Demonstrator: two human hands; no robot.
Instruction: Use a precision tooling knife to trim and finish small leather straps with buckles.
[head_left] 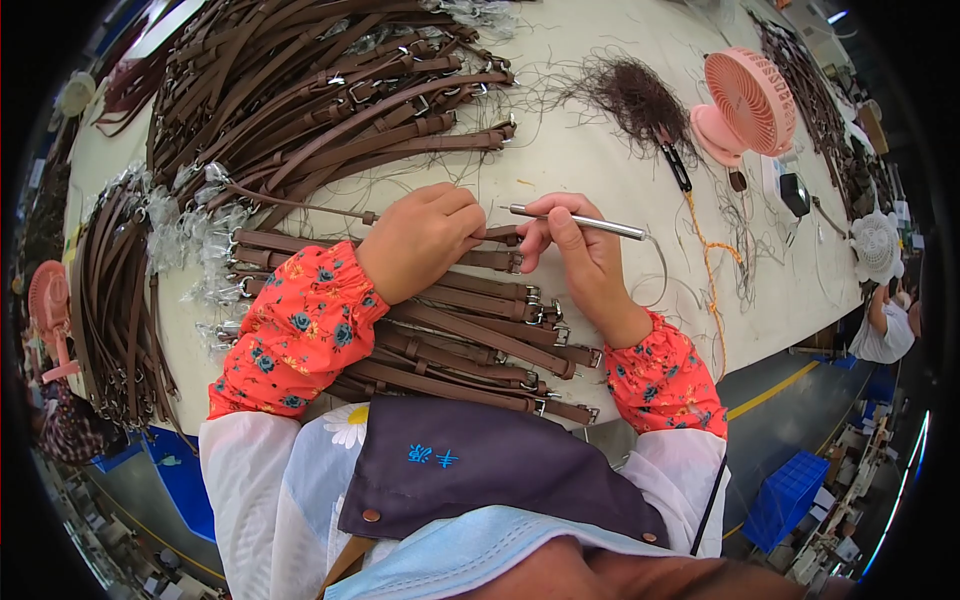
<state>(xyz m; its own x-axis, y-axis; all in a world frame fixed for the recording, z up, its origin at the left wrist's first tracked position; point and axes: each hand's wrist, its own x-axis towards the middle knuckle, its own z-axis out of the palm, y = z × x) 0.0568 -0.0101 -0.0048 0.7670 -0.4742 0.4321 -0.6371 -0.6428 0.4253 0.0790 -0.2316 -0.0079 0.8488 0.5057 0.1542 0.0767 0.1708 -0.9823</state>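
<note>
My left hand [422, 243] is closed round a narrow brown leather strap [310, 203], pinching it close to its end. Between the fingers of my right hand [583, 262] is a silver pen-shaped tool [622, 229] with a thin cord leaving its rear end. Its tip points left, toward my left hand, just above the strap end. My right fingertips are close to that end; whether they touch it I cannot tell. Below both hands lies a row of brown belts [490, 300] with silver buckles, side by side, partly under my left forearm.
A large heap of brown belts [300, 90] fills the far left, with another bundle [115, 300] nearer. Clear plastic wrapping [200, 245] lies between. Right of centre are a dark thread tangle [635, 95], black thread snips [677, 165] on an orange cord, and a pink fan [750, 100].
</note>
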